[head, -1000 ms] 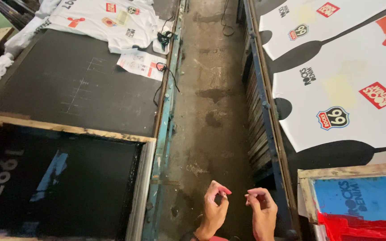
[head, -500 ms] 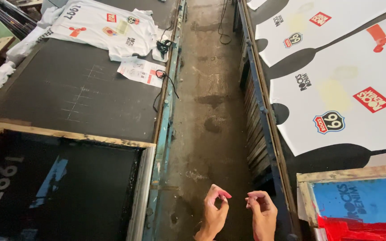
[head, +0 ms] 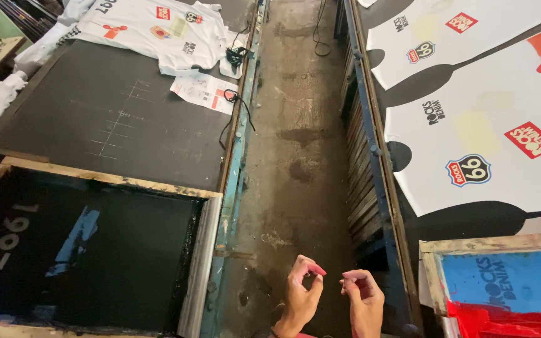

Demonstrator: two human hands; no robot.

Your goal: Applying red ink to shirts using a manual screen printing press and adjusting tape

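Both hands have held their place low over the concrete aisle floor [head: 295,125] since a second ago, and the view has tipped slightly so that more of the white printed shirt [head: 151,28] shows at the far end. The left hand [head: 300,297] has its thumb and forefinger pinched together, tips stained red, in a narrow grip; whether anything lies between them is too small to tell. The right hand [head: 363,299] hangs just beside it, fingers curled loosely inward with red on the tips, apart from the left and holding nothing that can be made out. Left of the hands lies a wooden-framed printing screen [head: 89,250] with dark mesh, resting on the long dark counter [head: 114,119]. Farther along that counter from the hands, a printed paper sheet [head: 203,92] sits at the edge, with the shirt spread beyond it. Right of the hands, past the blue metal rail [head: 370,138], stands a second wooden frame with blue mesh and red ink [head: 508,294]. Beyond that frame, white shirts with coloured logos [head: 489,125] are stretched flat over the right-hand counter.
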